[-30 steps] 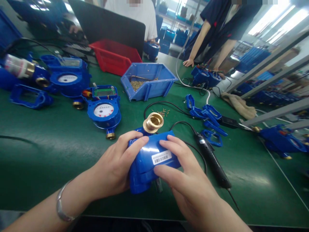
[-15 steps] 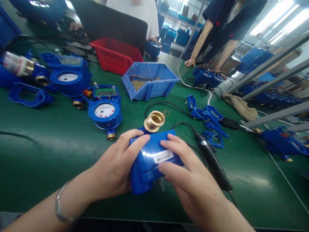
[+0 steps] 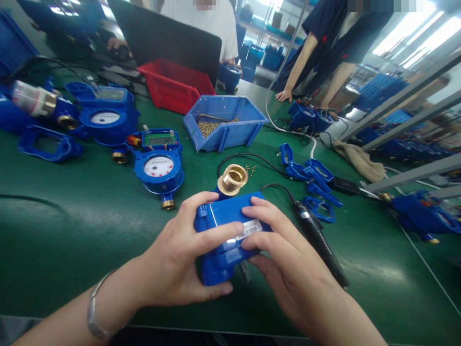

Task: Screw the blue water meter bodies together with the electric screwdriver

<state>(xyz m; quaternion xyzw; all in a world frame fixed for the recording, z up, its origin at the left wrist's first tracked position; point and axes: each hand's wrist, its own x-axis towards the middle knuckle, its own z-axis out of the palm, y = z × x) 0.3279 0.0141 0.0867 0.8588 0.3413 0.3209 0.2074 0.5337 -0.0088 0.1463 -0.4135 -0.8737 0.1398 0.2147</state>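
Between my two hands is a blue water meter [image 3: 226, 206], tilted so that its barcode label faces up. Its threaded brass fitting [image 3: 234, 179] points away from me. My left hand [image 3: 176, 254] grips the left side, with the index finger stretched over the top to the label and the thumb below. The fingers of my right hand [image 3: 288, 254] press on the right side around the label. Just right of the meter lies a black electric screwdriver [image 3: 320, 240] with a cable. To the left stands another water meter [image 3: 158, 168], its circuit board exposed.
A blue bin [image 3: 230, 127] of small brass screws and a red bin [image 3: 173, 86] stand farther back. Loose screws [image 3: 251, 169] lie behind the held meter. Blue plastic frames [image 3: 306, 173] are at right, more meters [image 3: 104, 115] at left. Two people stand across the table.
My left index finger has moved right along the meter's top and now partly covers the label. The left thumb has come into view under the meter.
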